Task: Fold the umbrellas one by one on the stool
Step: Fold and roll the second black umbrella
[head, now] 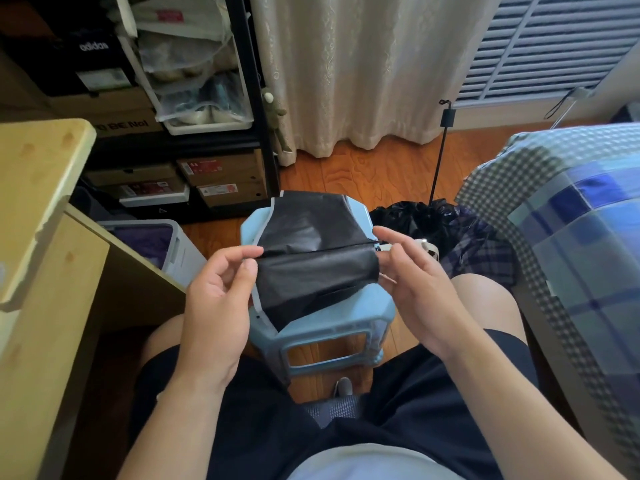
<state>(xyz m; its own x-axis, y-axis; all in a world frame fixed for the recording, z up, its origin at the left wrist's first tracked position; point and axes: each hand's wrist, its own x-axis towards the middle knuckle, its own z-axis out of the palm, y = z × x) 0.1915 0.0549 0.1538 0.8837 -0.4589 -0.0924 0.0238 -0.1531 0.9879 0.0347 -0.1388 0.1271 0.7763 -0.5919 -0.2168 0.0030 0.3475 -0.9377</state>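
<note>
Two hands on black umbrella point(313, 258) over stool point(322, 327) | left fingers point(242, 263) pinch canopy edge | right fingers point(391, 244) seemingly pinch the other end

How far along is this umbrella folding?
None looks finished yet. In hand: the black umbrella lies across the blue stool, its canopy partly gathered, the left hand and right hand pinching its two ends. Left: a second black umbrella with its shaft still extended, and plaid fabric, perhaps another, on the floor beyond.
</note>
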